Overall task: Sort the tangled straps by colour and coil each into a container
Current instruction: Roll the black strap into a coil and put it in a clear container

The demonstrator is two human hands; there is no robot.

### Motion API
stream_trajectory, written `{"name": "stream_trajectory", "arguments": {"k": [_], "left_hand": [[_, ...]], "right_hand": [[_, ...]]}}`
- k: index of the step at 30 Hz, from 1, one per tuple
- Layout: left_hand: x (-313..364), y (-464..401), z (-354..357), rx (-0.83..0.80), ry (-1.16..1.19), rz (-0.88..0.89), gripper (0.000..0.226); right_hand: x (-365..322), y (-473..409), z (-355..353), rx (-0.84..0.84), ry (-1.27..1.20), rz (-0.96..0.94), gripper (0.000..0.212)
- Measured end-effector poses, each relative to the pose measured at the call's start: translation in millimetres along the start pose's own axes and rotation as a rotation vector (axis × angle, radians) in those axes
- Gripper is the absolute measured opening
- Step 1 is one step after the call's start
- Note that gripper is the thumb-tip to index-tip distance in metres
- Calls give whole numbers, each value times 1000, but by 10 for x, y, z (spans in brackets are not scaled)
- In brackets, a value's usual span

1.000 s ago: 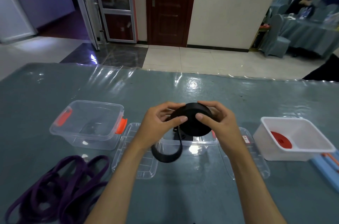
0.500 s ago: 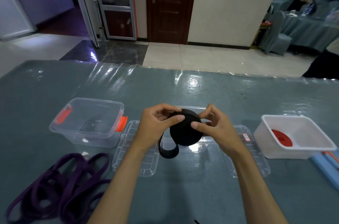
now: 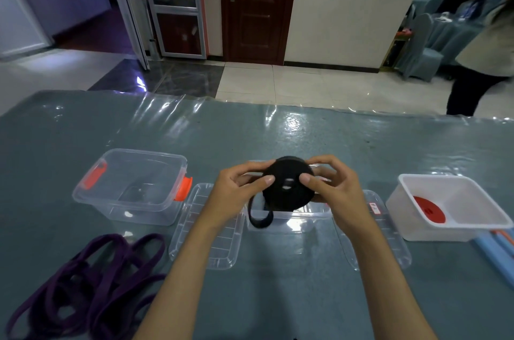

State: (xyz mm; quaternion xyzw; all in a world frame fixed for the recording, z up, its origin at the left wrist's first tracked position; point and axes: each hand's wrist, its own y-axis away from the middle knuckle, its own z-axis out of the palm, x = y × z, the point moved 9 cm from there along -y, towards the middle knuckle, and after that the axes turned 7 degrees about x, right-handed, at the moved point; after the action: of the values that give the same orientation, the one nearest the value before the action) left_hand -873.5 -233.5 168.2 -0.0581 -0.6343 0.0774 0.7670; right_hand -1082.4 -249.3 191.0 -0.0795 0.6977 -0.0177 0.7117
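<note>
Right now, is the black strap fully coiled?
Not fully. The black strap is mostly a tight roll between both hands, but a loose loop hangs below.

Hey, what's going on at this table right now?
A person is rolling up a black strap, gripping the nearly finished coil between the left hand and right hand above a clear container; a short tail hangs loose. A red coil already sits in the white tub. The purple straps lie tangled on the table, and the clear latched box looks empty.

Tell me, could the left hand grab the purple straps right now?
Probably not yet: the left hand and right hand both grip the black coil. The path to the purple straps looks free.
</note>
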Motion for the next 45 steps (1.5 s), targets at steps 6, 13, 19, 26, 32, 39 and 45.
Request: {"name": "stream_trajectory", "arguments": {"k": [6,13,19,26,32,39,45], "left_hand": [[52,-37,-67,69,-57,41,28],[-80,8,-16,72,-15,-5,29],[-131,-30,-125,217,-58,17,16],[-275,-125,-119,216,-165,3,24],[-538,-181,-66,389,-52,-79,13],[-992,-420,149,382,203,-361,25],[-1654,-756,132,503,112,-538,20]], "right_hand": [[57,-41,60,-46,-5,50,44],[130,-37,20,57,-113,41,44],[215,-94,20,5,-57,79,47],[418,-147,-56,177,-114,98,38],[682,-258,-148,295,-200,195,36],[1071,-493,-294,392,-312,276,17],[1757,-735,-433,397,-183,546,21]]}}
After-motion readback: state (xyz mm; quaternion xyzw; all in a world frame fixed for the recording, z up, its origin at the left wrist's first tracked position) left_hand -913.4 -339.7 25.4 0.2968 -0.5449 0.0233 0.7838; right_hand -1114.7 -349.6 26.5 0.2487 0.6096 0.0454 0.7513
